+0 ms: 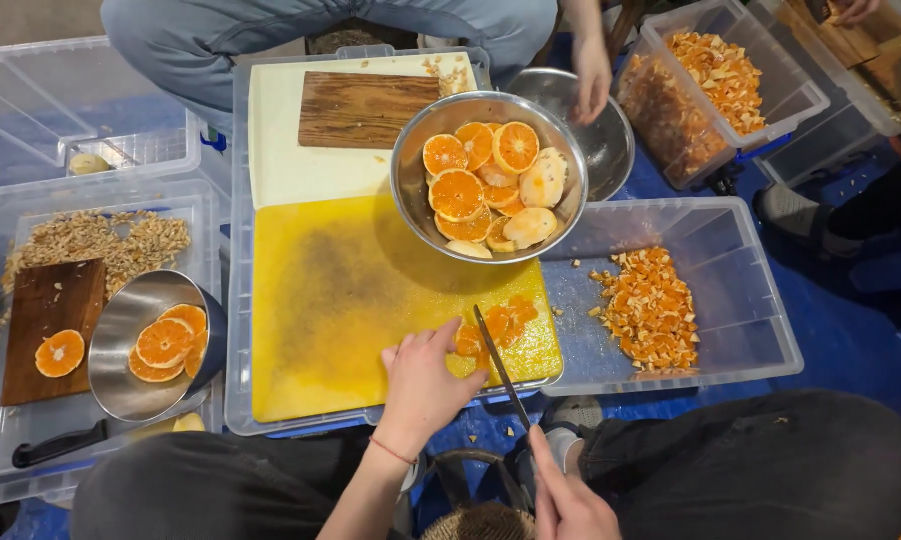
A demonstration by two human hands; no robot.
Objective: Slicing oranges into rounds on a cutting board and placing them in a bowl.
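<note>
Orange slices point(492, 328) on yellow board point(350, 300) pinned by left hand point(422, 385); right hand point(568, 500) grips knife point(500, 368); blue floor point(860, 330).

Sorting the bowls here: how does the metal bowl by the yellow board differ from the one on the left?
The central bowl holds many orange halves plus peeled pieces and tilts over the yellow board; the left bowl holds only a few halves and tilts beside a wooden board inside a clear bin. Both are shiny steel.
</note>
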